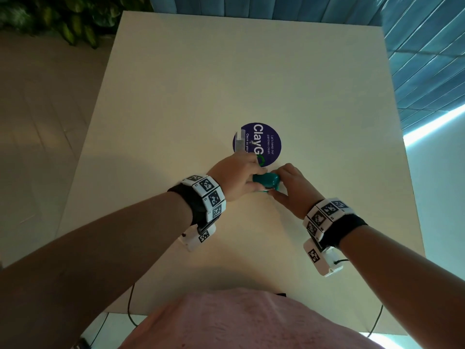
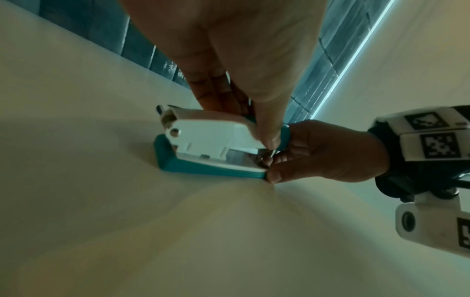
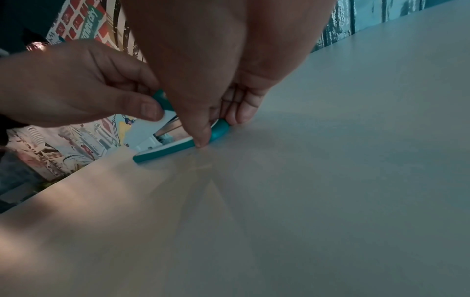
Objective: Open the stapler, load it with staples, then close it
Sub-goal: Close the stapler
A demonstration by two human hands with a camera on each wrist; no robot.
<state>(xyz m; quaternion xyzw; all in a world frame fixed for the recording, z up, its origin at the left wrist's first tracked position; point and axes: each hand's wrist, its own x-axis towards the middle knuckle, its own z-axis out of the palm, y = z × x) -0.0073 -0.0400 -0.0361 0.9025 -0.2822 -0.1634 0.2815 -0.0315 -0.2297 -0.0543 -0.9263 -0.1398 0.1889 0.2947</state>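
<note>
The small plastic stapler (image 1: 266, 182) has a teal base and top cover, a white inner body and a shiny silver metal channel, seen best in the left wrist view. It sits on the plain cream bench (image 1: 201, 96). At twelve o'clock from it lies a round dark-blue sticker (image 1: 266, 137) with white lettering and a green mark. Both wrists wear white bands (image 1: 208, 195) printed with black-and-white square codes over black straps. A pink mottled shirt (image 1: 239, 323) fills six o'clock; blue tiles (image 1: 427, 59) show at two o'clock.
</note>
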